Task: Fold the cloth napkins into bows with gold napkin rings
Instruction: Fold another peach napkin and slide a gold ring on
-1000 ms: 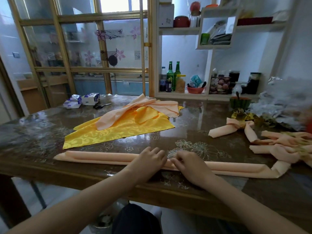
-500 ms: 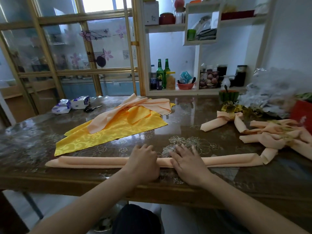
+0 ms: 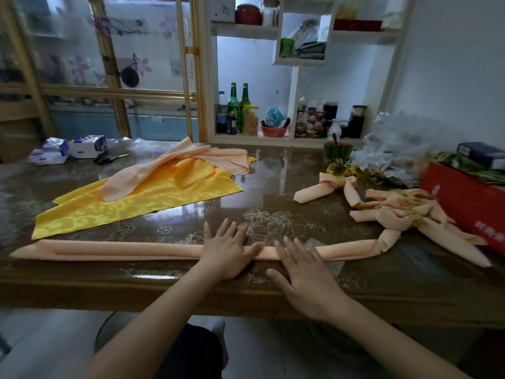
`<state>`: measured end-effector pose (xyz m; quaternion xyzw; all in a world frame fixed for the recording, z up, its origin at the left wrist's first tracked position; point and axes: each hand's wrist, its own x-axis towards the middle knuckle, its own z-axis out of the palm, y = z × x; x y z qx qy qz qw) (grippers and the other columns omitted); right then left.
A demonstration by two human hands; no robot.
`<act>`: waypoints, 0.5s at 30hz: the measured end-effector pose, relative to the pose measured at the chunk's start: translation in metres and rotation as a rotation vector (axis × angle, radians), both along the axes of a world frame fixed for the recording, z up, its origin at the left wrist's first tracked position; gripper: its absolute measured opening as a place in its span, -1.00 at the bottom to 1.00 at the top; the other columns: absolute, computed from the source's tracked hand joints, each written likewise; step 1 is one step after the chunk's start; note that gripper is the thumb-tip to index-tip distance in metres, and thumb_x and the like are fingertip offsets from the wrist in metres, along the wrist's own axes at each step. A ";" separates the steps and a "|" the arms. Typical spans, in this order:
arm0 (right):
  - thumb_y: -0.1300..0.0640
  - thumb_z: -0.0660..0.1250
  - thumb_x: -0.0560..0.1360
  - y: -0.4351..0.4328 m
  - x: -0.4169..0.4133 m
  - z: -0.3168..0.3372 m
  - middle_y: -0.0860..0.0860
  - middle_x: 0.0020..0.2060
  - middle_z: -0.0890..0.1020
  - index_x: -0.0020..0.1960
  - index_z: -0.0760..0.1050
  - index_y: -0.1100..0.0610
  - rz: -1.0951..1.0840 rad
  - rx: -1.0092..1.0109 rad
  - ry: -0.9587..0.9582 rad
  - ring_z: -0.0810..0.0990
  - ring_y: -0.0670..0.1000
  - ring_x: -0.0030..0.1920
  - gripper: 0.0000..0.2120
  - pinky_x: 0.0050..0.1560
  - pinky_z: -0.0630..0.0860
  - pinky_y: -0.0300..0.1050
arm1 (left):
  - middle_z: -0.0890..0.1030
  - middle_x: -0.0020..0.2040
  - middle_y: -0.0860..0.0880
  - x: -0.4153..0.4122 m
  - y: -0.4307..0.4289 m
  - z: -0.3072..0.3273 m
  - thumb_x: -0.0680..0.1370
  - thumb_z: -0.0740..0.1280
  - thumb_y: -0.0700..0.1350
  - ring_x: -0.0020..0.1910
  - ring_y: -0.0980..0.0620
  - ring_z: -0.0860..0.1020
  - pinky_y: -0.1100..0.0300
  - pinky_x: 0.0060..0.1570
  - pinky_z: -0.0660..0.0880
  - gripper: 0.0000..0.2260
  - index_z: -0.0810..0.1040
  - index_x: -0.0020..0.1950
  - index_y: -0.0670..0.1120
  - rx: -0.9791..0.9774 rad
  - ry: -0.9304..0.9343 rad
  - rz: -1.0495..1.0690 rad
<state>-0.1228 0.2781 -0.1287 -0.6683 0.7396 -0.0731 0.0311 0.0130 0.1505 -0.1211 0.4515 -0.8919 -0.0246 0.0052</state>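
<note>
**Along the near table edge: band pressed flat, ready to loop**

Along the table's (image 3: pixel 82 272) near edge at 6 o'clock lies the long peach napkin band (image 3: pixel 123 250). The left hand (image 3: pixel 226 250) and right hand (image 3: pixel 306 272) press it, fingers spread flat, gripping nothing. Flattening looks like the step; next, folding its ends inward. Finished bows (image 3: pixel 410 217) sit at 3 o'clock.

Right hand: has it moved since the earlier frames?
Yes. Against the flower print on the table, the right hand has slid slightly right and opened flat across the rolled napkin.
</note>
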 end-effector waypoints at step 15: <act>0.04 0.28 0.54 -0.010 -0.048 0.056 -0.03 0.00 0.55 0.11 0.47 0.08 -0.104 0.140 -0.185 0.53 -0.05 -0.03 -0.82 0.07 0.52 -0.08 | 0.52 0.10 -0.14 -0.019 0.025 0.032 0.59 0.15 -0.07 0.00 -0.12 0.54 0.07 -0.06 0.48 -0.79 0.39 0.15 -0.16 0.113 0.236 -0.007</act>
